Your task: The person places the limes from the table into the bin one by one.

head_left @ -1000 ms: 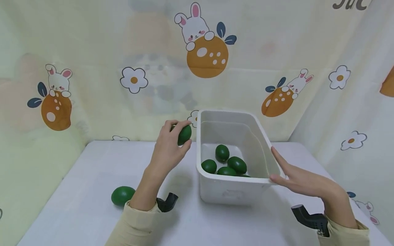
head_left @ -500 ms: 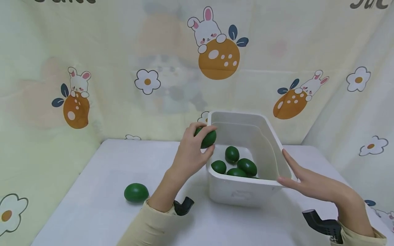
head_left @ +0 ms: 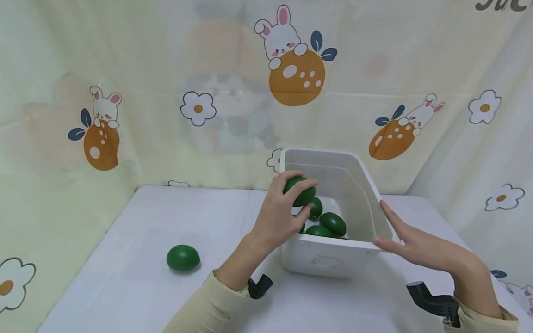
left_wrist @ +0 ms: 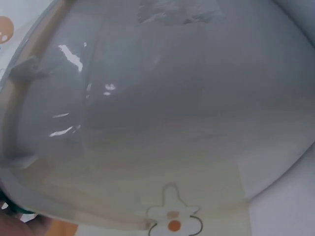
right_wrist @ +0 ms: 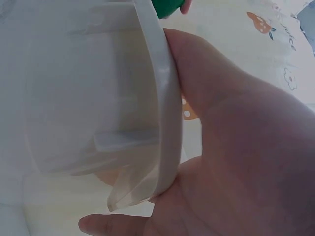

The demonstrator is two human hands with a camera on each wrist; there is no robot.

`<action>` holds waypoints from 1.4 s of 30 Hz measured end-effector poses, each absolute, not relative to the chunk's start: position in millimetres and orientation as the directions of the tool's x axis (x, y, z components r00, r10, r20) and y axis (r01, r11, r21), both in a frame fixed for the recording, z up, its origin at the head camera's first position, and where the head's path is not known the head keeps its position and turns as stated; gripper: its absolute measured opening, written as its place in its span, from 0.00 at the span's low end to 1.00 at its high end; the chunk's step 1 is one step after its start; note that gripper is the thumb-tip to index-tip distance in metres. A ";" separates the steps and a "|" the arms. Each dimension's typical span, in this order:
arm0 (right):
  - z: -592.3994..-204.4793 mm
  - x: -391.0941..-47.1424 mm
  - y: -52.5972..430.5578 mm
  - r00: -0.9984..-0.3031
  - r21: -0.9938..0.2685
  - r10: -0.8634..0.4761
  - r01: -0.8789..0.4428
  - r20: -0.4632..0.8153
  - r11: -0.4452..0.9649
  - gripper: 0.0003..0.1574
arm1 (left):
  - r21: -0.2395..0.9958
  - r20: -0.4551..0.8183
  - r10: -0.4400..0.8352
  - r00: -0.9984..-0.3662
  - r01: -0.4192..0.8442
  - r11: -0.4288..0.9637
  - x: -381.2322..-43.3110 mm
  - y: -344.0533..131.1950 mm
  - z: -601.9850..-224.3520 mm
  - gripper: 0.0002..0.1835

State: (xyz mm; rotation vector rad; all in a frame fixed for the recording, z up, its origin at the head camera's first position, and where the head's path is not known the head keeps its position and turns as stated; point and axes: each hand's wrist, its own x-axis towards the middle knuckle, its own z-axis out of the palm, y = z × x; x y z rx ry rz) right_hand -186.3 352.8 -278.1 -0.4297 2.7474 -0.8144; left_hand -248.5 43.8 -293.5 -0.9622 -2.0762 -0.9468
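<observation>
My left hand (head_left: 280, 215) holds a smooth green oval fruit (head_left: 303, 194) between thumb and fingers, over the left side of a white plastic bin (head_left: 329, 261). More green fruits (head_left: 333, 224) lie inside on the bin's floor, some partly hidden by the hand and front wall. At the bin's front right corner my right hand (head_left: 420, 245) rests with fairly straight fingers, thumb against the rim (right_wrist: 170, 113). The left wrist view is mostly bin wall (left_wrist: 162, 98), with a bit of the held fruit at its lower left edge.
One more green fruit (head_left: 183, 258) lies on the white-covered table (head_left: 137, 296), left of the bin. A patterned curtain (head_left: 233, 138) hangs close behind the table and along its sides. Black camera mounts (head_left: 433, 300) stick out from both wrists.
My left hand has carried the fruit rightward, from beside the bin to over its opening. My right hand stays at the bin's corner. The head view has shifted slightly.
</observation>
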 end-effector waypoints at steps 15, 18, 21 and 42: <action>-278.5 -187.3 352.5 -0.926 -0.564 -0.350 -0.214 -0.142 0.797 0.57 | 0.306 0.778 0.422 -0.465 0.868 0.391 -249.2 52.2 -301.0 0.23; -278.4 -187.5 352.4 -0.925 -0.569 -0.354 -0.218 -0.140 0.793 0.57 | 0.316 0.761 0.445 -0.472 0.869 0.381 -250.5 52.2 -302.7 0.24; -278.7 -187.8 352.6 -0.923 -0.571 -0.363 -0.231 -0.128 0.788 0.58 | 0.317 0.752 0.457 -0.475 0.869 0.380 -252.2 52.0 -303.3 0.24; -279.7 -188.7 353.2 -0.920 -0.561 -0.366 -0.230 -0.142 0.795 0.57 | 0.351 0.679 0.516 -0.521 0.849 0.395 -253.7 47.2 -303.8 0.21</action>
